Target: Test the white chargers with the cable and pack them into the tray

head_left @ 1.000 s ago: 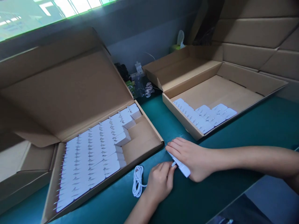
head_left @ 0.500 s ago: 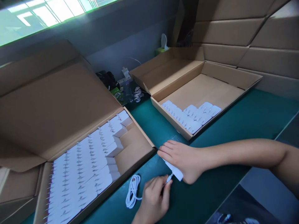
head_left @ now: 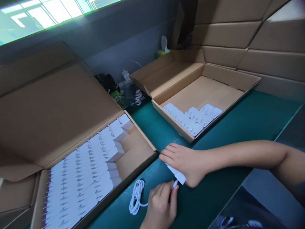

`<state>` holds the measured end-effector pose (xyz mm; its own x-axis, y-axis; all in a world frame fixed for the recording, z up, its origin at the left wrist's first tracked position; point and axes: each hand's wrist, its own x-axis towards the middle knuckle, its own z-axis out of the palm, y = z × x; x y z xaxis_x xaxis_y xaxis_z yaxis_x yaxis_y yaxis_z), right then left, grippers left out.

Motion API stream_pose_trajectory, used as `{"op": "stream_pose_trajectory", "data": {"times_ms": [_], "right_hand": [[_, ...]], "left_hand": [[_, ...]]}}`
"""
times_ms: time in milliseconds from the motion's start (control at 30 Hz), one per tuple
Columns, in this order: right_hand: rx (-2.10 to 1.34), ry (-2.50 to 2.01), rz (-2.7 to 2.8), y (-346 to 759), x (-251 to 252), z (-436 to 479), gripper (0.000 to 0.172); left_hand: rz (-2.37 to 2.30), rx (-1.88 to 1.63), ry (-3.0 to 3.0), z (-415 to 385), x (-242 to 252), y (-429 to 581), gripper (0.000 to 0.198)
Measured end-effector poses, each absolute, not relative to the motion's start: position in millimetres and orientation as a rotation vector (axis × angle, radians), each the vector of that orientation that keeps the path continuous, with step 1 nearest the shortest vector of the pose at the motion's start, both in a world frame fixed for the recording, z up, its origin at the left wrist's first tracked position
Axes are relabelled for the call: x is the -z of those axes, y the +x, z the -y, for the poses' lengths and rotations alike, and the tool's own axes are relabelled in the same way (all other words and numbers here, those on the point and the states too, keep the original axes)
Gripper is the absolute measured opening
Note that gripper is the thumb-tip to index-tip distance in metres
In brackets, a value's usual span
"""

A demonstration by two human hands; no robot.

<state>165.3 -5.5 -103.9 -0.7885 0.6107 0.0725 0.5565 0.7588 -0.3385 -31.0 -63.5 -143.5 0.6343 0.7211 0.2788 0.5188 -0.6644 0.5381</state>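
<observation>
My right hand (head_left: 184,165) lies over a white rectangular charger (head_left: 178,174), pressing it against the teal tabletop (head_left: 238,130). My left hand (head_left: 160,206) pinches the small connector (head_left: 175,184) of a white cable, close to the charger's lower end. The rest of the white cable (head_left: 136,197) lies coiled on the table, left of that hand. Both hands are just below the corner of an open cardboard box (head_left: 140,152) packed with rows of white chargers (head_left: 81,168). The hand hides part of the charger.
A second open cardboard box (head_left: 202,92) stands behind my right hand, with white chargers (head_left: 190,122) along its front corner. At the back are a tissue box (head_left: 163,47), a power strip (head_left: 124,83), and a transparent plastic bottle (head_left: 128,95). Flattened cardboard (head_left: 238,47) lines the right wall.
The view has swung, sliding both boxes left in the picture. My left hand has dropped slightly, still holding the connector. My right hand stays on the charger.
</observation>
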Motion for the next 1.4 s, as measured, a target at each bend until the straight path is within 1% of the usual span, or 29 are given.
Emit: {"op": "stream_pose_trajectory", "data": {"times_ms": [367,633,833,1200,1300,1400], "right_hand": [[-0.495,-0.894,2.736,167,106,4,0.071],[-0.49,-0.93,2.704,165,108,6,0.069],[-0.471,-0.907,2.735,167,108,5,0.071],[-0.451,-0.873,2.736,167,107,2,0.063],[-0.447,-0.874,2.746,167,107,1,0.066],[-0.456,-0.828,2.779,168,106,-1,0.073]], "left_hand": [[-0.985,-0.628,2.389,64,145,-20,0.015],[-1.0,-0.613,2.371,64,145,-18,0.015],[-0.977,-0.529,2.407,61,140,-22,0.011],[-0.868,-0.538,2.495,53,135,-28,0.012],[-0.827,-0.569,2.508,51,133,-37,0.012],[-0.858,-0.688,2.509,45,132,-52,0.011]]}}
